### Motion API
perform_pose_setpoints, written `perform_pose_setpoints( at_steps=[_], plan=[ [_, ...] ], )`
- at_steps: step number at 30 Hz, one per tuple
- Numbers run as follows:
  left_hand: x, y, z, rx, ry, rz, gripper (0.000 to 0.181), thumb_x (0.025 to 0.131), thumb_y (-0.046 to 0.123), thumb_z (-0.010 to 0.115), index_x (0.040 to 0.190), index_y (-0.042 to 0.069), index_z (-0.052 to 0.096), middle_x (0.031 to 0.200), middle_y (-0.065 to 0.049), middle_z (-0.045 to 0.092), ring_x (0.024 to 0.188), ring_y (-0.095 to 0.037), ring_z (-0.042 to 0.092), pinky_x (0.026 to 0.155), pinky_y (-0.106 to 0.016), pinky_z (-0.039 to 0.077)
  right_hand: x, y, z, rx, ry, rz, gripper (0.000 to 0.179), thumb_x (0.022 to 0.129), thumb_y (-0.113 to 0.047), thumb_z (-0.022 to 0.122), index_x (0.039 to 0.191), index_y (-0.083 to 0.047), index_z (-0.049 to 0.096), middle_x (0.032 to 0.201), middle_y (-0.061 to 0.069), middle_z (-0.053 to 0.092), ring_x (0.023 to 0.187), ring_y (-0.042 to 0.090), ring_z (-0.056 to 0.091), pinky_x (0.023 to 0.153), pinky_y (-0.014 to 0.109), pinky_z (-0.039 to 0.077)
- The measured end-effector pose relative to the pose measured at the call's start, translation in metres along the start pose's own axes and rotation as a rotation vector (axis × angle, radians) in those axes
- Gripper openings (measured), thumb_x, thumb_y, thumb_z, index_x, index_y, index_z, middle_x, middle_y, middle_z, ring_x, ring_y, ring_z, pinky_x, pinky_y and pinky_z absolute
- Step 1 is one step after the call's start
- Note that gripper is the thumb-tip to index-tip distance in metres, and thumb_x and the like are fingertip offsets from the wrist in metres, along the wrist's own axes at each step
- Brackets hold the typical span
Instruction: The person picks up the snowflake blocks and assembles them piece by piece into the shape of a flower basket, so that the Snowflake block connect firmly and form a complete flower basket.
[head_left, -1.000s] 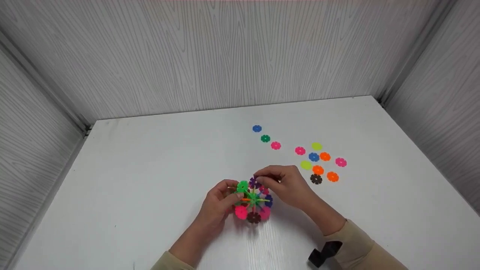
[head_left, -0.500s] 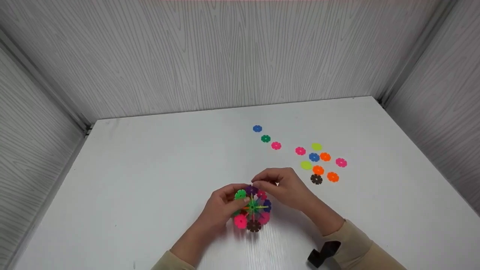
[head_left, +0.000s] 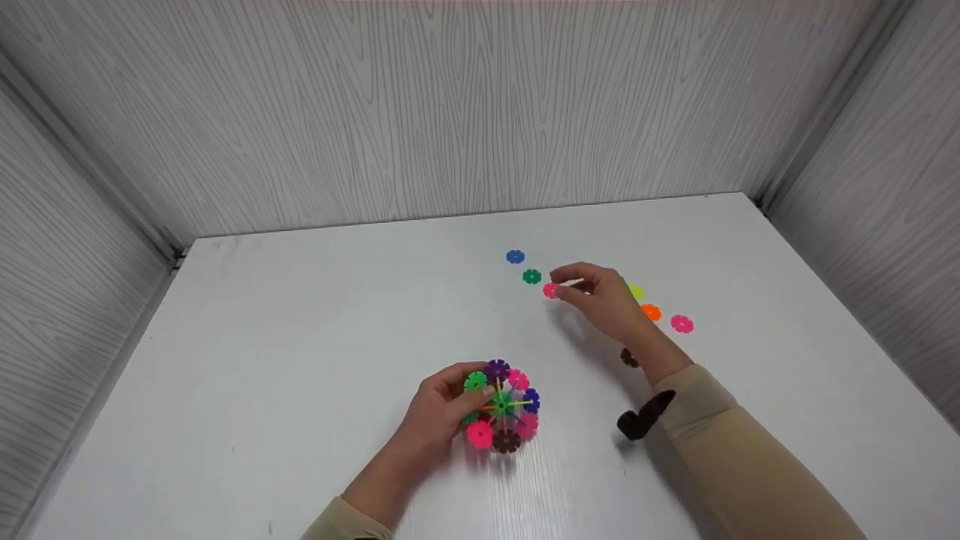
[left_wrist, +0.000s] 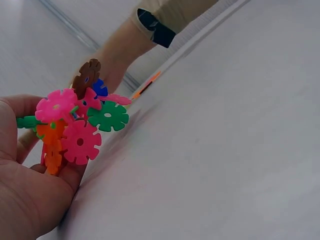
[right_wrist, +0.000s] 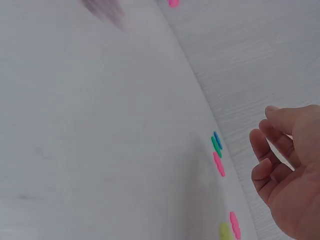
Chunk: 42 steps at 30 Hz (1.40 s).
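My left hand [head_left: 435, 409] grips a round cluster of interlocking plastic snowflake discs [head_left: 502, 406], thumb over its near face. Pink, green and orange discs [left_wrist: 81, 142] of it show large in the left wrist view. A purple disc [head_left: 497, 370] stands at the cluster's top and a brown one at its bottom. Over the table, my right hand [head_left: 606, 304] hangs with loosely bent fingers and a gap between thumb and fingertips [right_wrist: 272, 108]; nothing is between them. Its fingertips overlap a loose pink disc [head_left: 550, 290] in the head view. A green disc [head_left: 532, 277] and a blue disc [head_left: 515, 257] lie just beyond.
On the white table [head_left: 300, 337], more loose discs lie around my right forearm: lime, orange [head_left: 651, 312], pink [head_left: 682, 324] and dark brown [head_left: 628, 358]. The forearm hides others. A black strap [head_left: 646, 416] sticks out from the right sleeve. Wood-grain panels [head_left: 465, 112] enclose the table's back and sides.
My right hand has let go of the purple disc on the cluster and moved up and right to the loose discs. The left hand still holds the cluster, which has shifted slightly.
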<state>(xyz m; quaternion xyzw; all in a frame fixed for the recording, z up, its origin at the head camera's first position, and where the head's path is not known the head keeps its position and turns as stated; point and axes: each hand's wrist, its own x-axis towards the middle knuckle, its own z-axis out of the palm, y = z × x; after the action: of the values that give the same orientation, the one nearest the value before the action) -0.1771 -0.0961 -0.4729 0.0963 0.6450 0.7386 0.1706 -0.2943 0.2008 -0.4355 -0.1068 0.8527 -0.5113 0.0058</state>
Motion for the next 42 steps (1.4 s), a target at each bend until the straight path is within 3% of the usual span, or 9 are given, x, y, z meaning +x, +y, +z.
perform_pose_setpoints(
  at_steps=[6, 15, 22, 32, 42],
  plan=[
    [0.001, -0.003, 0.002, -0.067, -0.001, -0.008, 0.038, 0.102, 0.014, 0.071, 0.137, 0.002, 0.066, 0.129, -0.015, 0.067, 0.117, -0.026, 0.066, 0.1, -0.034, 0.058, 0.018, 0.011, 0.0, -0.029, -0.032, 0.161, 0.041, 0.105, -0.021, 0.07, 0.145, -0.013, 0.063, 0.139, 0.005, 0.063, 0.105, 0.027, 0.067, 0.091, 0.034, 0.059],
    [-0.001, -0.001, 0.003, -0.078, 0.004, -0.015, 0.036, 0.102, 0.014, 0.071, 0.136, 0.002, 0.067, 0.129, -0.016, 0.067, 0.117, -0.028, 0.065, 0.101, -0.034, 0.057, 0.024, 0.019, 0.006, -0.108, -0.017, 0.214, 0.041, 0.103, -0.02, 0.072, 0.144, -0.017, 0.063, 0.139, 0.002, 0.062, 0.111, 0.027, 0.059, 0.096, 0.034, 0.057],
    [0.0, 0.0, 0.003, -0.077, -0.001, -0.013, 0.037, 0.102, 0.016, 0.071, 0.136, 0.002, 0.067, 0.128, -0.015, 0.067, 0.117, -0.027, 0.066, 0.101, -0.034, 0.057, 0.026, 0.019, 0.009, -0.212, -0.035, 0.186, 0.037, 0.102, -0.018, 0.073, 0.139, -0.014, 0.068, 0.13, 0.006, 0.066, 0.113, 0.028, 0.059, 0.101, 0.04, 0.055],
    [0.001, 0.001, 0.002, -0.091, 0.004, -0.004, 0.035, 0.103, 0.013, 0.07, 0.135, 0.001, 0.067, 0.129, -0.015, 0.066, 0.119, -0.027, 0.065, 0.101, -0.034, 0.057, 0.026, 0.013, 0.012, -0.31, -0.13, 0.159, 0.029, 0.104, -0.019, 0.071, 0.132, -0.012, 0.073, 0.122, 0.009, 0.068, 0.113, 0.028, 0.059, 0.103, 0.041, 0.055],
    [0.001, 0.001, 0.001, -0.081, 0.028, -0.008, 0.036, 0.102, 0.013, 0.071, 0.136, 0.001, 0.066, 0.129, -0.015, 0.066, 0.118, -0.026, 0.063, 0.101, -0.031, 0.057, 0.012, 0.005, 0.017, -0.274, -0.177, 0.126, 0.022, 0.101, -0.022, 0.075, 0.121, -0.021, 0.065, 0.111, 0.005, 0.065, 0.106, 0.026, 0.059, 0.091, 0.036, 0.055]
  ],
)
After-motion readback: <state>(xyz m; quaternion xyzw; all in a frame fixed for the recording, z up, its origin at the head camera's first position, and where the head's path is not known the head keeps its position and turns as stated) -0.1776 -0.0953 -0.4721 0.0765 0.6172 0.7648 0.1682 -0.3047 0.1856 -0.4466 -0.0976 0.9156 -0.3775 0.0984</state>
